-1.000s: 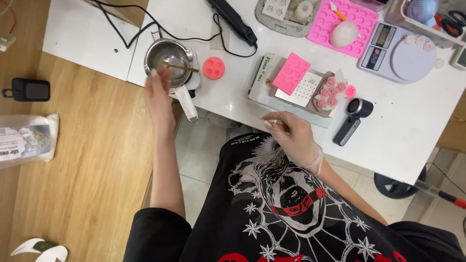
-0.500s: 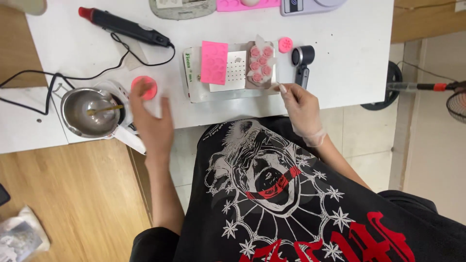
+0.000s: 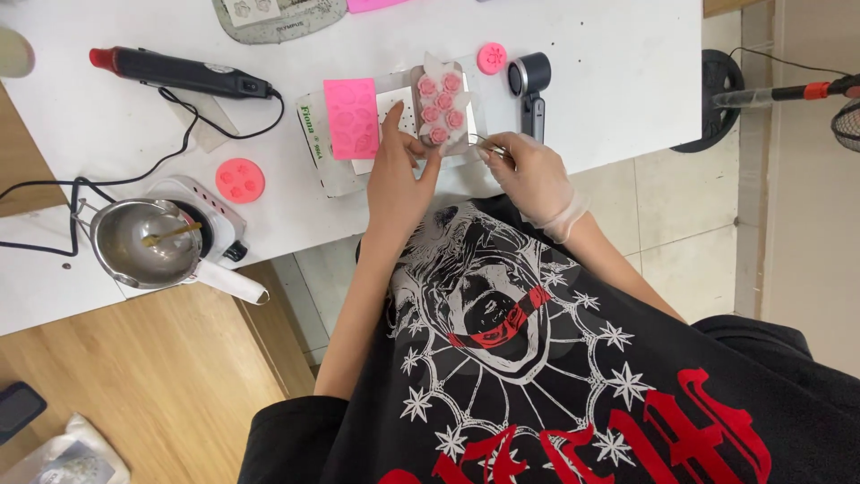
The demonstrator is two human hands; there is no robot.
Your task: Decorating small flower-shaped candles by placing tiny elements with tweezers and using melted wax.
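My bare left hand [image 3: 399, 175] rests with fingers apart on the white table [image 3: 627, 54], its fingertips touching the near edge of a small tray of pink flower-shaped pieces [image 3: 439, 108]. My gloved right hand [image 3: 530, 175] pinches thin metal tweezers [image 3: 488, 143], whose tips point at the tray's near right corner. The tray lies on a flat box [image 3: 313, 134], next to a white perforated sheet [image 3: 391, 100] and a pink rectangular mould [image 3: 351, 116].
A round pink mould [image 3: 240, 179] lies left of the box. A metal pot [image 3: 143, 242] with a gold spoon [image 3: 170, 235] sits on a small hot plate at the table's left edge. A black heat gun [image 3: 179, 72], a black handheld device [image 3: 528, 85] and a small pink disc [image 3: 491, 58] lie further back.
My left hand left the spoon in the pot, passed the round pink mould and reached the tray. My right hand moved up to the tray's corner. The view shifted right.
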